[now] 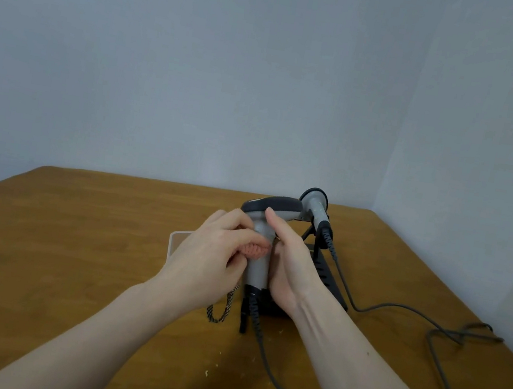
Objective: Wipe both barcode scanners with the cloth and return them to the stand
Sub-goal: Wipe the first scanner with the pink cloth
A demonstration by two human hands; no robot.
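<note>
A grey barcode scanner (258,268) with a dark head stands upright between my hands over the table. My right hand (288,260) grips its handle from the right side. My left hand (212,254) presses a bunched pink cloth (253,250) against the handle's left side. A second grey scanner (315,208) rests on the black stand (326,272) behind and to the right. The stand's near part is hidden by my right hand and wrist.
A wooden table (69,265) fills the lower view, with walls behind and at the right. Grey cables (398,307) trail from both scanners across the right side. A pale flat tray (175,242) lies behind my left hand. A braided cord (223,310) dangles below my left hand.
</note>
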